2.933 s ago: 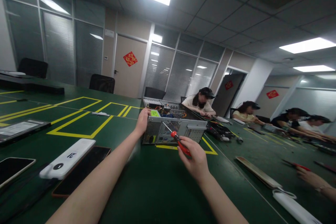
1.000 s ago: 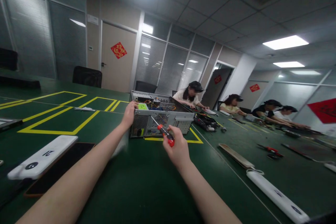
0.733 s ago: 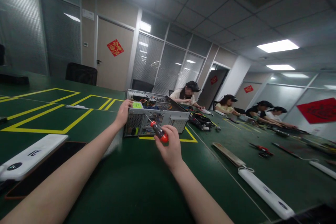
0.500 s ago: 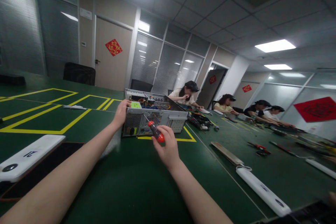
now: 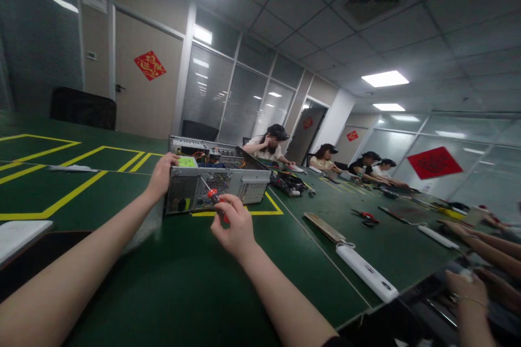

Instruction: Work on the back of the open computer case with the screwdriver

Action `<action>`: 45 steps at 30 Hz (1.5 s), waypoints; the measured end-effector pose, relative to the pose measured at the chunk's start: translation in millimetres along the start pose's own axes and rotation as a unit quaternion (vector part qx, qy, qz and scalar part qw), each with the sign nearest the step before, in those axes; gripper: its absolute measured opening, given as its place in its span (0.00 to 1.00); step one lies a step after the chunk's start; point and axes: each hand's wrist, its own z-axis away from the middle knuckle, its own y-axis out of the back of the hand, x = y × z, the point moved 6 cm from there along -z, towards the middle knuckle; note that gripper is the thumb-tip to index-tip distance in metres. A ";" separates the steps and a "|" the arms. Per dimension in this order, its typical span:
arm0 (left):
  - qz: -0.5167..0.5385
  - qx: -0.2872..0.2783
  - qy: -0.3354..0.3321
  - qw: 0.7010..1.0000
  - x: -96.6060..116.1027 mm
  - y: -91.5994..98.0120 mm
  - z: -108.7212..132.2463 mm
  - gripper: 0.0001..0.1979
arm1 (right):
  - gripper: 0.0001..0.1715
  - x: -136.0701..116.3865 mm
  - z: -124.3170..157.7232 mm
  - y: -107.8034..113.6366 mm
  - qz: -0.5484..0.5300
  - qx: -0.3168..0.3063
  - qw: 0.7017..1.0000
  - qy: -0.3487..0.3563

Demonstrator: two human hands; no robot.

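Observation:
An opened metal computer case [image 5: 244, 187] lies on the green table with its rear panel facing me. My left hand [image 5: 161, 176] grips the case's upper left corner, beside a bright green-yellow label [image 5: 186, 162]. In my right hand [image 5: 235, 226] is a screwdriver [image 5: 213, 195] with a red and dark handle. Its thin shaft points up and left to the rear panel; whether the tip touches a screw is too small to tell. Wires and parts show inside the case's open top.
Dark parts [image 5: 290, 183] lie right of the case. Further right are a beige strip [image 5: 324, 227], a white power bank-like bar [image 5: 366, 271] and red-handled pliers [image 5: 365, 216]. Other people sit along the table; another person's hand [image 5: 468, 290] shows at lower right.
The view has swung right, so the case and my hands appear further left. More of a neighbour's hands and arms now shows at the right. My hands keep their holds.

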 end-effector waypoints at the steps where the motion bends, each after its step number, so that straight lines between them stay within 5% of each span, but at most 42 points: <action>1: 0.000 0.001 0.000 1.000 0.2 0.1 0.0 0.17 | 0.14 -0.6 0.0 -0.2 0.003 -0.004 1.000 0.000; 21: -0.002 -0.013 -0.002 1.000 -5.4 -1.4 0.4 0.17 | 0.09 4.6 -0.3 5.2 -0.038 0.040 0.998 0.017; 25: -0.005 -0.017 -0.002 1.000 -5.0 -2.9 0.0 0.17 | 0.18 4.8 -2.1 7.4 -0.010 0.042 0.999 -0.004; 30: 0.002 -0.008 -0.004 1.000 -1.0 -3.3 -0.2 0.17 | 0.15 3.6 -3.7 5.7 -0.013 -0.017 0.998 -0.064; 34: 0.002 -0.017 -0.004 1.000 2.1 -4.0 0.1 0.17 | 0.19 6.6 -4.2 9.8 -0.011 0.000 0.995 -0.101; 40: 0.000 -0.014 -0.002 1.000 2.6 -4.3 0.5 0.17 | 0.08 4.7 -7.0 8.6 0.020 -0.026 0.996 -0.083; 45: 0.005 -0.005 -0.011 1.000 1.2 -5.1 0.0 0.18 | 0.18 2.4 -4.9 9.8 0.042 0.000 0.998 -0.041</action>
